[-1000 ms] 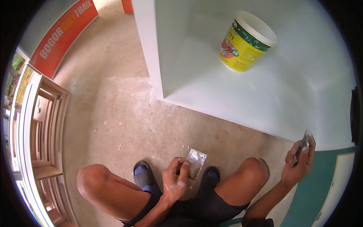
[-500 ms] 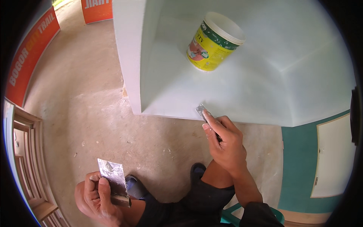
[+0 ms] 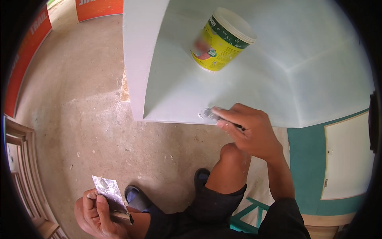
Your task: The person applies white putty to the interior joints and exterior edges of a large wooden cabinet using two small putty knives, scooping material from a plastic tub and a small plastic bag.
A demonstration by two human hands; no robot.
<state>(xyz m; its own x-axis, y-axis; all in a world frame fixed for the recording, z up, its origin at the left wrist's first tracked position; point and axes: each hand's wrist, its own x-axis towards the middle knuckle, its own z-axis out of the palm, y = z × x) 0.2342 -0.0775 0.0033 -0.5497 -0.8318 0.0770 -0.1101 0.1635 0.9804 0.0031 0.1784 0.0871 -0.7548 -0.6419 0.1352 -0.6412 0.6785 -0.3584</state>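
Observation:
In my left hand (image 3: 100, 213), low at the left by my knee, is a wide putty knife (image 3: 110, 192) with a smear of white putty on its flat metal blade. My right hand (image 3: 251, 129) grips a small putty knife (image 3: 213, 113), its blade blurred by motion. That blade meets the pale white surface (image 3: 175, 105) near its front edge, where a white putty patch (image 3: 200, 114) shows. Farther back on this surface stands a yellow and green plastic putty tub (image 3: 222, 44) without a lid; what it holds is hidden.
Concrete floor (image 3: 91, 131) stretches below the white surface. Orange-red boards (image 3: 30, 51) stand at the far left, wooden frames (image 3: 26, 171) at the left rim. A green wall panel with a white door (image 3: 346, 155) is at right, a green plastic stool (image 3: 248, 217) below me.
The small putty knife has tilted, its blade now against the surface at a putty patch. My right hand has turned and risen slightly. The view has shifted a little.

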